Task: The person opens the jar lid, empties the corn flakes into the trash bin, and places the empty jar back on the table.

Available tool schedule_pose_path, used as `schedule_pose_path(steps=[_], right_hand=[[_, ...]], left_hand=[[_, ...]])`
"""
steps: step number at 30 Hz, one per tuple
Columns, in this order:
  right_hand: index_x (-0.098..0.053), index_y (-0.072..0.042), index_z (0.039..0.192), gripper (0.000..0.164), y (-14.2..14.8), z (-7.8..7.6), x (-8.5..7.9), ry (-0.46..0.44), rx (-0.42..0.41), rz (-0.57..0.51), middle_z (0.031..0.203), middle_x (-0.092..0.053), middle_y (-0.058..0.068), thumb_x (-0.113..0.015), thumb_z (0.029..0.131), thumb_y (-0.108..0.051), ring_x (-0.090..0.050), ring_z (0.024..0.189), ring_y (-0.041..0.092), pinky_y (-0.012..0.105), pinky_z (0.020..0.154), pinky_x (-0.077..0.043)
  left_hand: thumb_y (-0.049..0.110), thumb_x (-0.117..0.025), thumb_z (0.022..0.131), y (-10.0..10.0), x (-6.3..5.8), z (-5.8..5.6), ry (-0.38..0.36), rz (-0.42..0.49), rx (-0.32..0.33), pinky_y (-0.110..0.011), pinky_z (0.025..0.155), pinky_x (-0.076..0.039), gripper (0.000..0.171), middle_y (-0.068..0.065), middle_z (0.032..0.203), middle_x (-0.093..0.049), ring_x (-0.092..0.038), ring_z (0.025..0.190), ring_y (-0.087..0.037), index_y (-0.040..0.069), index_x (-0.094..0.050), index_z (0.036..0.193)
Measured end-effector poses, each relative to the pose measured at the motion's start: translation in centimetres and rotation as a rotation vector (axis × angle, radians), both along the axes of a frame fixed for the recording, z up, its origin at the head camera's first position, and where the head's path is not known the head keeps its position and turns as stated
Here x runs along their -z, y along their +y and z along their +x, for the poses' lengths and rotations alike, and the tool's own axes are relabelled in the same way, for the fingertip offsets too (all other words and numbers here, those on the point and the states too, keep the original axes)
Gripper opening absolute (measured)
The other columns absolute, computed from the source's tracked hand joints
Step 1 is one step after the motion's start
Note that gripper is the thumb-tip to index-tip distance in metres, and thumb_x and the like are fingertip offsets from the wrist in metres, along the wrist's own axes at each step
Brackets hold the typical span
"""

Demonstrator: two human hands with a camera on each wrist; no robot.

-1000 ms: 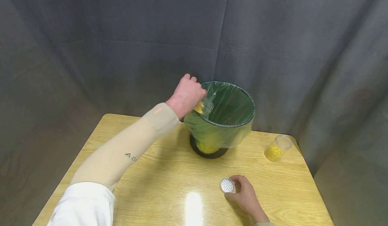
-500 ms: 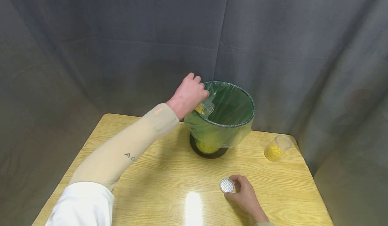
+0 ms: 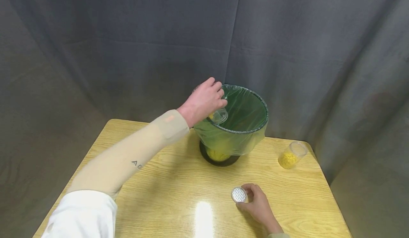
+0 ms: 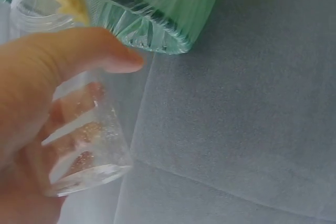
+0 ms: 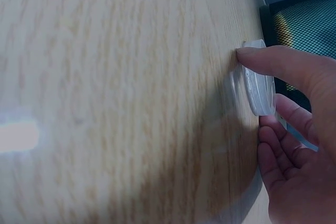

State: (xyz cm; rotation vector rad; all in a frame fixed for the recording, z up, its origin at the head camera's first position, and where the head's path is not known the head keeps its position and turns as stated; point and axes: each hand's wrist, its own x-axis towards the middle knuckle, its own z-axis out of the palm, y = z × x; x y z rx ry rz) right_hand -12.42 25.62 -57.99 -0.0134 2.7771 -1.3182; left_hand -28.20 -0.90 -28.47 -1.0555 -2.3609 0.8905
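My left hand [image 3: 206,98] grips a clear plastic jar [image 3: 221,116] tilted over the near-left rim of a waste bin [image 3: 247,106] lined with a thin green bag. In the left wrist view the jar [image 4: 113,142] points its mouth toward the bin, and a yellow piece [image 4: 72,4] shows near that mouth. Most of the jar's body looks see-through, with small specks on its wall. Low on the right, my right hand [image 3: 258,204] pinches a round lid [image 3: 239,194] between thumb and fingers, close over the table. From the right wrist, the lid [image 5: 258,85] appears edge-on.
A second clear jar [image 3: 289,159], partly filled with yellow bits, stands open at the table's back right. The bin's dark base [image 3: 220,160] rests on the wooden table [image 3: 179,195]. Grey curtains [image 3: 143,53] hang behind and at both sides.
My left hand has shifted right over the bin and turned, tilting the jar further. Less yellow shows inside the jar. The right hand and lid have stayed put.
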Motion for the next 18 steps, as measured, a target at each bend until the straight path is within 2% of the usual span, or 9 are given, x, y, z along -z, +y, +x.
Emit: schedule_pose_path(steps=[4, 11, 16, 18], right_hand=[[-0.066, -0.004, 0.115, 0.055, -0.11, 0.01, 0.08, -0.006, 0.003, -0.01, 0.106, -0.059, 0.004, -0.094, 0.068, -0.007, -0.052, 0.096, 0.019, 0.037, 0.085, -0.046], [-0.066, -0.004, 0.115, 0.055, 0.04, 0.05, 0.03, -0.002, 0.006, -0.015, 0.107, -0.06, 0.005, -0.094, 0.068, -0.007, -0.053, 0.097, 0.02, 0.039, 0.085, -0.046], [-0.065, -0.003, 0.117, 0.056, 0.02, 0.13, 0.16, -0.012, 0.007, -0.017, 0.107, -0.06, 0.004, -0.093, 0.069, -0.008, -0.053, 0.098, 0.02, 0.039, 0.086, -0.047], [-0.065, -0.003, 0.117, 0.056, -0.02, 0.2, 0.16, -0.018, 0.005, -0.021, 0.107, -0.06, 0.005, -0.093, 0.069, -0.008, -0.053, 0.098, 0.02, 0.039, 0.087, -0.047]], left_hand=[[0.014, -0.073, 0.095, -0.08, 0.07, 0.04, 0.016, -0.018, 0.029, -0.039, 0.089, -0.033, 0.029, 0.0, 0.114, -0.064, -0.046, 0.101, -0.026, 0.03, -0.065, 0.118], [0.014, -0.073, 0.096, -0.31, -0.19, -0.23, 0.028, 0.05, 0.003, -0.04, 0.09, -0.033, 0.03, 0.0, 0.113, -0.064, -0.045, 0.098, -0.026, 0.03, -0.065, 0.12], [0.014, -0.071, 0.097, -0.2, 0.05, -0.17, -0.016, 0.039, 0.0, -0.04, 0.09, -0.033, 0.029, -0.001, 0.114, -0.064, -0.045, 0.099, -0.027, 0.028, -0.065, 0.121], [0.014, -0.071, 0.097, -0.15, -0.01, -0.15, 0.0, 0.041, -0.017, -0.04, 0.09, -0.032, 0.03, -0.001, 0.113, -0.063, -0.044, 0.099, -0.027, 0.028, -0.064, 0.122]])
